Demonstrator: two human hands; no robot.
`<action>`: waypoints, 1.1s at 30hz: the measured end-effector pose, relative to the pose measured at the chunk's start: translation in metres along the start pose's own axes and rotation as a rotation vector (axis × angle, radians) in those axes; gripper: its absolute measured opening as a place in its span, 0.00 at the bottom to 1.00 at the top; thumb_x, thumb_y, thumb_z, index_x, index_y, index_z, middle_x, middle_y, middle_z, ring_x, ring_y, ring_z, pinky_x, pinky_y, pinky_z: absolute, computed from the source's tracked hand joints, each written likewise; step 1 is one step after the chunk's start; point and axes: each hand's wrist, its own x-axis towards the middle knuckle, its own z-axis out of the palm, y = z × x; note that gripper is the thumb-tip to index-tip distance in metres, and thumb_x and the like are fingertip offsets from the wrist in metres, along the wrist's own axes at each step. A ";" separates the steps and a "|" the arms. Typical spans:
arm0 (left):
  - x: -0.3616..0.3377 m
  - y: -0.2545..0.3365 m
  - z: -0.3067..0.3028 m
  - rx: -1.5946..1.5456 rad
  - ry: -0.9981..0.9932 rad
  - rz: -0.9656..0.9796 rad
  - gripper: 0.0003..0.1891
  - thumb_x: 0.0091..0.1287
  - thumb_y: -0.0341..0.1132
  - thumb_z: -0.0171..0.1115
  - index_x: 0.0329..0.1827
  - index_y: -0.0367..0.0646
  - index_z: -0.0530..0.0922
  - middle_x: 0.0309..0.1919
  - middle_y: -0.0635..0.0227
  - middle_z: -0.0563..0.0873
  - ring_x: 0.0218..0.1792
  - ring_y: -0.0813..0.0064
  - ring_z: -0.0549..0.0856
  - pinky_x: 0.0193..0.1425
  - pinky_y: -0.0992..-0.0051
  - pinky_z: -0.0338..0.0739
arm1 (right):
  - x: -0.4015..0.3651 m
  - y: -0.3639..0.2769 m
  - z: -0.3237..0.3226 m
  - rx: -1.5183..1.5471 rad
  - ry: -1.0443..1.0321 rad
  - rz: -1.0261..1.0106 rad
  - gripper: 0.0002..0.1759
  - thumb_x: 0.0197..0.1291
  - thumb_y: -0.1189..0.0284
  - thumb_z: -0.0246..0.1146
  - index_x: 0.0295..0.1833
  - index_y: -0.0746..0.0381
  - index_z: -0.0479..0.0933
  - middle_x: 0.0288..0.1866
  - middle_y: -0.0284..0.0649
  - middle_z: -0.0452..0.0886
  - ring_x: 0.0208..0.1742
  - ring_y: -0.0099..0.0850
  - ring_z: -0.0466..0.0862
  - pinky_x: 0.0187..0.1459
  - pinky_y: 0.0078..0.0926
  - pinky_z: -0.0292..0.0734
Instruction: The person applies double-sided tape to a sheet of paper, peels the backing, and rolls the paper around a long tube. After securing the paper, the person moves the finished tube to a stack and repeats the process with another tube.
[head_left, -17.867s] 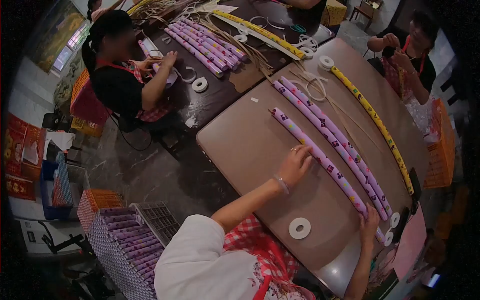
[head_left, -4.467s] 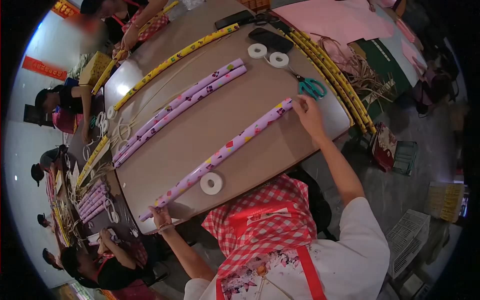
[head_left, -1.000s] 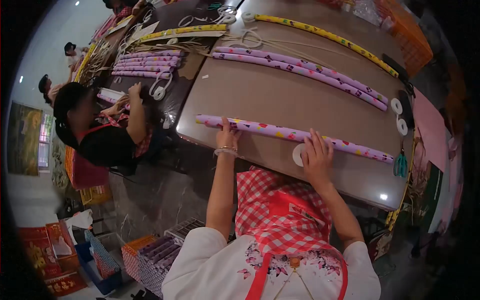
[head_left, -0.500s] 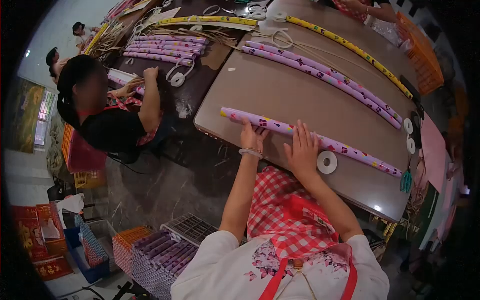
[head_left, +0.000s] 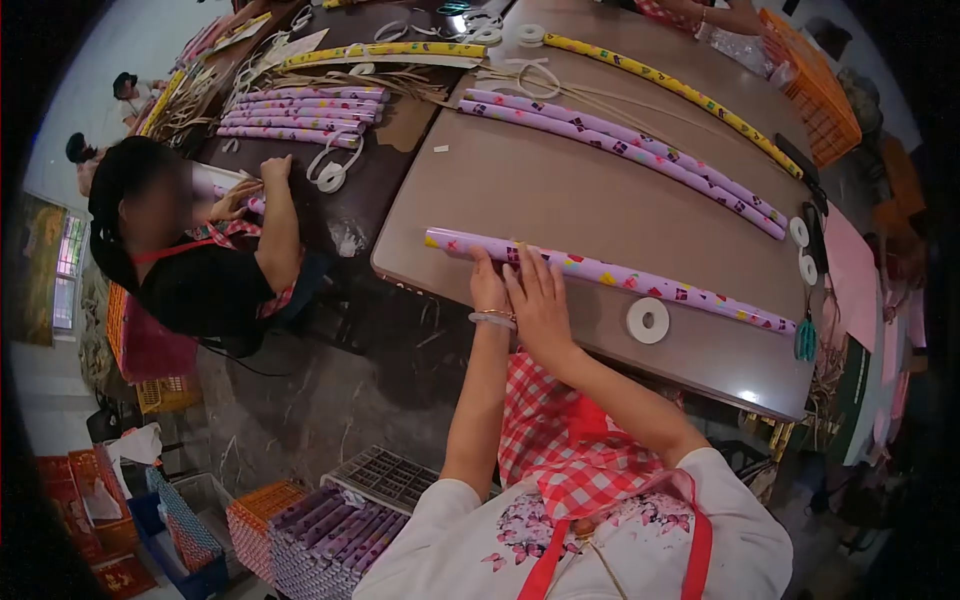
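A long purple roll of patterned wrapping paper (head_left: 640, 280) lies across the near side of the brown table (head_left: 560, 205). My right hand (head_left: 540, 305) rests on it with fingers stretched out, left of its middle. Close beside it, my left hand (head_left: 488, 285) touches the roll's near edge, its fingers partly covered by the roll and the right hand. Neither hand lifts the roll. A white tape roll (head_left: 648, 321) lies flat just in front of the paper roll. Scissors with teal handles (head_left: 806, 340) are near the roll's right end.
Two purple rolls (head_left: 620, 150) and a yellow roll (head_left: 680, 92) lie farther back. More tape rolls (head_left: 808, 267) are at the right edge. A co-worker (head_left: 190, 250) works at the dark table on the left. An orange crate (head_left: 815, 95) stands back right; stacked purple rolls (head_left: 335, 540) are below left.
My right hand has slid left along the roll, up beside my left hand. The whole view has shifted slightly, and the paper roll stays on the table.
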 end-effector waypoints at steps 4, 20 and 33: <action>-0.006 0.010 0.002 -0.045 -0.023 -0.092 0.31 0.73 0.60 0.46 0.52 0.35 0.73 0.47 0.60 0.84 0.42 0.67 0.84 0.46 0.69 0.84 | -0.008 0.003 -0.012 0.022 -0.048 -0.048 0.28 0.60 0.72 0.56 0.67 0.64 0.68 0.77 0.50 0.57 0.78 0.44 0.56 0.74 0.50 0.47; -0.006 0.002 -0.007 -0.119 -0.119 -0.089 0.28 0.73 0.57 0.48 0.61 0.41 0.68 0.55 0.56 0.81 0.51 0.64 0.83 0.53 0.65 0.81 | 0.014 0.021 -0.009 -0.134 -0.098 0.059 0.33 0.66 0.64 0.56 0.71 0.70 0.61 0.80 0.49 0.50 0.80 0.41 0.50 0.76 0.49 0.42; 0.004 -0.007 -0.015 -0.120 -0.143 -0.055 0.28 0.73 0.55 0.51 0.60 0.37 0.71 0.52 0.65 0.81 0.52 0.74 0.80 0.57 0.73 0.76 | 0.032 0.001 0.013 -0.157 -0.072 -0.043 0.32 0.61 0.71 0.57 0.69 0.73 0.62 0.79 0.49 0.52 0.80 0.42 0.51 0.77 0.48 0.41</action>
